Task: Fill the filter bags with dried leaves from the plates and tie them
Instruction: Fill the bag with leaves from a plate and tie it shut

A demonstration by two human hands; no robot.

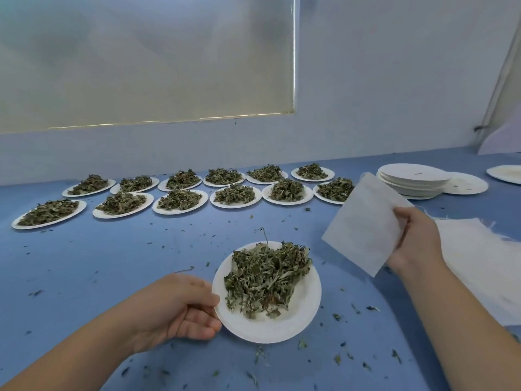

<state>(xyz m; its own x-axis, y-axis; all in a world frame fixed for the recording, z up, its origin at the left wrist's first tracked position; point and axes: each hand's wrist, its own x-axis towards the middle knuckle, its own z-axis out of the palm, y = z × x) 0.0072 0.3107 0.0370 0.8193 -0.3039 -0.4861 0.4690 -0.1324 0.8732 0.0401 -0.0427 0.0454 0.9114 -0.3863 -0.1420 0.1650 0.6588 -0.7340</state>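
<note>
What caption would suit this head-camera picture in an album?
Left hand grips a plate of dried leaves; right hand holds a filter bag over the blue table.

Setting: plain workroom laid out for batch hand-packing. Long table [112,263] with a blue covering, set against a bare white wall [394,80]; roller blind [141,60] drawn over the window. Two rows of paper plates [180,211], each with a similar portion of dried leaves [180,199]. Stack of empty plates [414,179] and heap of white fabric [479,258] at right. Leaf crumbs [337,359] scattered over the surface.
</note>
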